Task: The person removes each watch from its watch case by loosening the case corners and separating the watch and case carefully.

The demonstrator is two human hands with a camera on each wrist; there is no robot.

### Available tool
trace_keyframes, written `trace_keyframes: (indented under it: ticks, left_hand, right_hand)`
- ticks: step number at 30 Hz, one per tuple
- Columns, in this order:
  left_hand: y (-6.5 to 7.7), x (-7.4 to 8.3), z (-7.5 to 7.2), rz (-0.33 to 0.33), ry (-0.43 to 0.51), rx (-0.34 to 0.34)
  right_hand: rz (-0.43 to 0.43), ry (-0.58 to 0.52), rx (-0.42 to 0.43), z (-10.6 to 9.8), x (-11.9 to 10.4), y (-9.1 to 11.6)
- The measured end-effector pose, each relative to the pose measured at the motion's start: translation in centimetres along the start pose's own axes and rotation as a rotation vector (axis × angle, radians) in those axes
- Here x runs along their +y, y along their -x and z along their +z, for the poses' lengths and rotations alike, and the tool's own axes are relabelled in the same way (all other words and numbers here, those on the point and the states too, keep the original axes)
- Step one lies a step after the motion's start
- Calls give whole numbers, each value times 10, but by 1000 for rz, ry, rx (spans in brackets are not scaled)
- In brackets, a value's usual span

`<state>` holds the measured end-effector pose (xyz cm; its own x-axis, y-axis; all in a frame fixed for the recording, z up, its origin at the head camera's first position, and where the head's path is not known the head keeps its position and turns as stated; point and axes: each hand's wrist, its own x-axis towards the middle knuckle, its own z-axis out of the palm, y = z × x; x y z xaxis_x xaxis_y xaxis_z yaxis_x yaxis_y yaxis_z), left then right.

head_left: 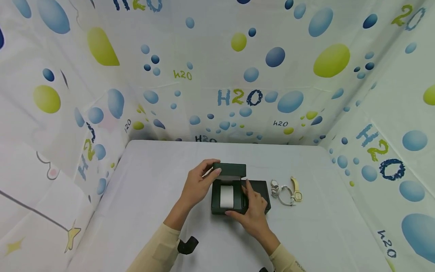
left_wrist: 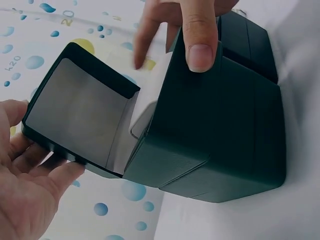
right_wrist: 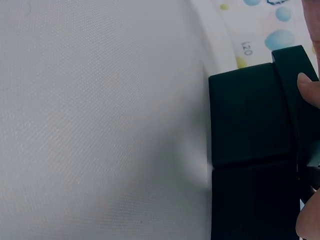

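Note:
A dark green watch box [head_left: 216, 202] sits on the table with its lid [head_left: 231, 170] raised and a white cushion [head_left: 227, 196] inside. My left hand [head_left: 198, 183] grips the lid by its left end; in the left wrist view the lid's pale lining [left_wrist: 80, 110] shows. Across the box's front right part lies my right hand [head_left: 253, 213], its thumb [right_wrist: 310, 90] against the front rim and its other fingers spread to the right side. A second dark green box [head_left: 261, 186] stands right against the first, partly covered by the right hand.
To the right of the boxes lie a silver watch [head_left: 274, 188], a silver band-like piece [head_left: 286, 202] and a gold watch [head_left: 297, 195]. A white cloth covers the table [head_left: 163, 162]. Printed curtains [head_left: 210, 56] rise behind the table and along both sides.

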<state>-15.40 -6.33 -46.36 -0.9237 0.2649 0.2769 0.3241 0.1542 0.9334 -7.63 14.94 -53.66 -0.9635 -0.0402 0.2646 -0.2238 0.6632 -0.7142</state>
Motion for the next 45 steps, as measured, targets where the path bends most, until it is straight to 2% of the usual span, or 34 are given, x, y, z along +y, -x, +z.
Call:
trace_keyframes:
  ticks: [7,20,32,35,41,45]
  left_hand:
    - [4,2,-1,-4,1,-10]
    - [12,-4,1,64,57,-18]
    - [18,-5,4,107,97,20]
    - [19,-6,5,101,88,28]
    - [25,-7,8,52,-1,84]
    - [27,-7,9,40,7,90]
  right_hand:
    - [-48,21,2,-1,0,-1]
    - [-52,30,-11,-2,0,-2]
    - [-91,33,23,-1,-2,-1]
    - [-86,30,17,-2,-2,0]
    - [-96,20,7,-2,-2,1]
    - [-86,6,9,-3,-2,1]
